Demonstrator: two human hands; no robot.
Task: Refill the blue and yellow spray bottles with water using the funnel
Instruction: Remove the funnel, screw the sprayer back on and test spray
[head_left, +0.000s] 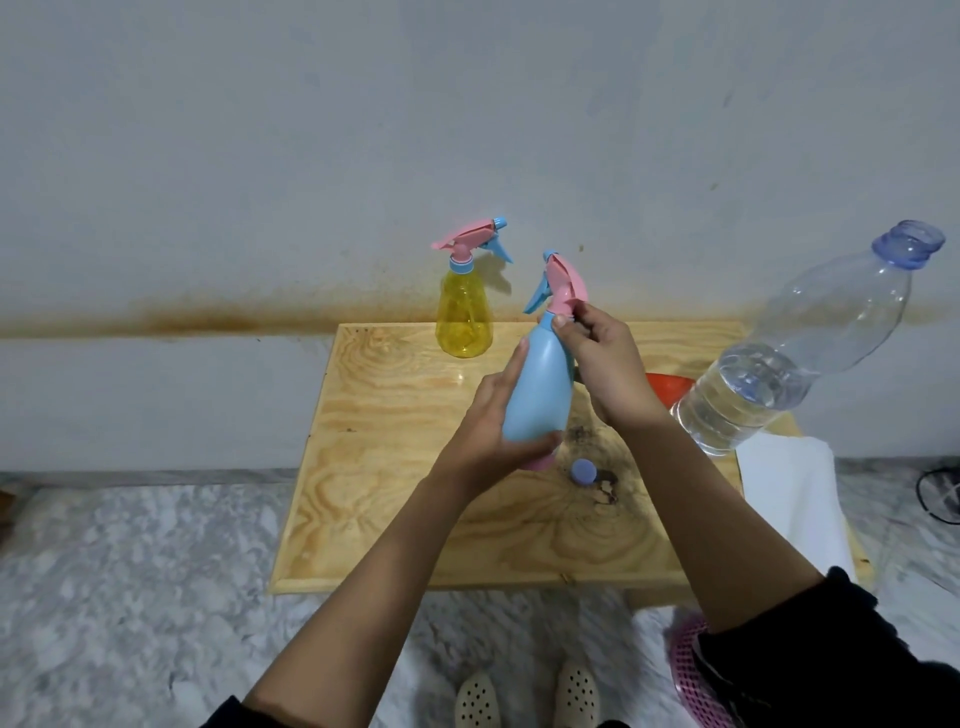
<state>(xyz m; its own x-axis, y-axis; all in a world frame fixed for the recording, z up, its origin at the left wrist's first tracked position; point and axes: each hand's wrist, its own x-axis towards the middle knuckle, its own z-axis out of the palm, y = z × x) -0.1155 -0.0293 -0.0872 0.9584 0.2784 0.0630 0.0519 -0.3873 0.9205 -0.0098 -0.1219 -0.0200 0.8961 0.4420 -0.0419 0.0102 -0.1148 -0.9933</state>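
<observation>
Blue spray bottle (540, 384) held tilted above wooden table (395, 499). Left hand (485, 423) grips its lower body; right hand (605, 364) pinches the collar beneath the pink trigger head. Yellow spray bottle (464, 317) stands at the table's far edge. Orange funnel (670, 389) lies behind the right wrist, beside an uncapped water bottle (795, 353).

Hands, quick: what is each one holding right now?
Left hand: grips the blue spray bottle by its body.
Right hand: pinches that bottle's spray head at the neck.

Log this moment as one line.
left hand: holds blue spray bottle | right hand: pinches its sprayer collar | yellow spray bottle: capped, untouched
</observation>
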